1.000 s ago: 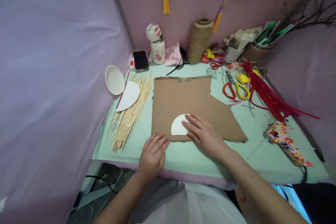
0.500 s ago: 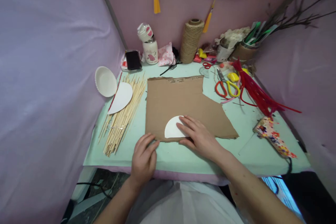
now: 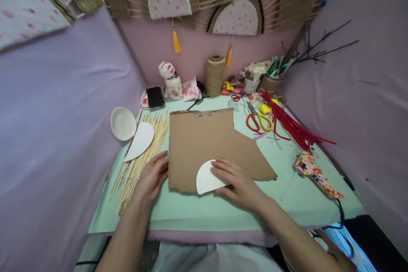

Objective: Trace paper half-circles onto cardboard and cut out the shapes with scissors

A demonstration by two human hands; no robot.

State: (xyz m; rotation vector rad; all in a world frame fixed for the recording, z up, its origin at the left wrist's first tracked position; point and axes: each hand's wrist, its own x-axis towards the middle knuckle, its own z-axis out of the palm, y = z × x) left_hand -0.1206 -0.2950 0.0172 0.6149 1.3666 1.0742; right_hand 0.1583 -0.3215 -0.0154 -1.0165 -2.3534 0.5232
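A brown cardboard sheet [image 3: 200, 140] lies flat on the table, its right side cut at a slant. Over its front edge sits a white paper half-circle [image 3: 205, 178], slightly tilted. My right hand [image 3: 237, 182] is closed on the half-circle's right part, fingers over the top and thumb by the lower edge; the hand hides that part. My left hand [image 3: 154, 174] is open at the cardboard's left edge, fingers loosely bent; whether it touches the edge I cannot tell. Behind this hand lie thin bamboo sticks [image 3: 156, 125] with another white half-circle [image 3: 142, 141] on top.
A white bowl [image 3: 123, 123] stands at far left. Scissors [image 3: 259, 119], red pipe cleaners [image 3: 288, 123] and a patterned glue gun [image 3: 318, 176] lie on the right. Along the back are a twine spool [image 3: 215, 76], a white bottle [image 3: 174, 86] and pots with pens and branches.
My left hand has moved from the cardboard's front left corner up to its left side. The half-circle, under my right hand, has slid over the front edge and tilted. The view has tipped upward.
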